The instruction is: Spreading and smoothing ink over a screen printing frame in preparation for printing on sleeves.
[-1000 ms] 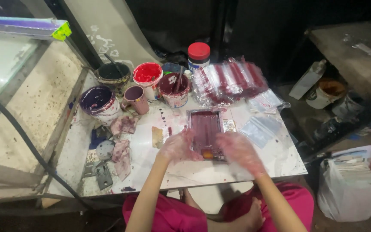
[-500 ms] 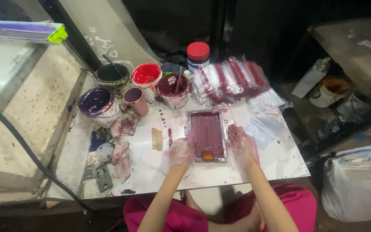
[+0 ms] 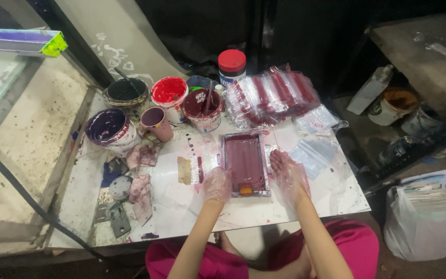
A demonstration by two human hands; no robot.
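A small printing frame (image 3: 244, 164), its mesh coated in dark red ink, was shown lying flat on the white bench (image 3: 336, 196), near the front edge. It was flanked by two hands in thin clear gloves. The left hand (image 3: 218, 183) was laid with fingers loosely curled against the frame's lower left corner; the right hand (image 3: 289, 173) was spread flat along its right side, touching the rim. Nothing was pinched by either.

Several risks could be judged from this arrangement. The frame might be shifted sideways by uneven pressure, and the print beneath smeared. Wet ink could be carried on the gloves to the clear plastic bags (image 3: 313, 154) lying just beside the right hand.

Behind the frame stood open pots: a red paint tub (image 3: 169, 93), a maroon tub holding a stirring stick (image 3: 202, 109), a pink cup (image 3: 156, 123), a purple-stained tub (image 3: 108, 129) and a black pot (image 3: 126, 92). A red-lidded jar (image 3: 232, 66) and a fanned row of printed bags (image 3: 272, 95) lay further back. Any reach toward the printed bags was obstructed by the pots, which could be tipped. Stained rags (image 3: 141, 155) and a scraper (image 3: 189, 170) lay at the left.
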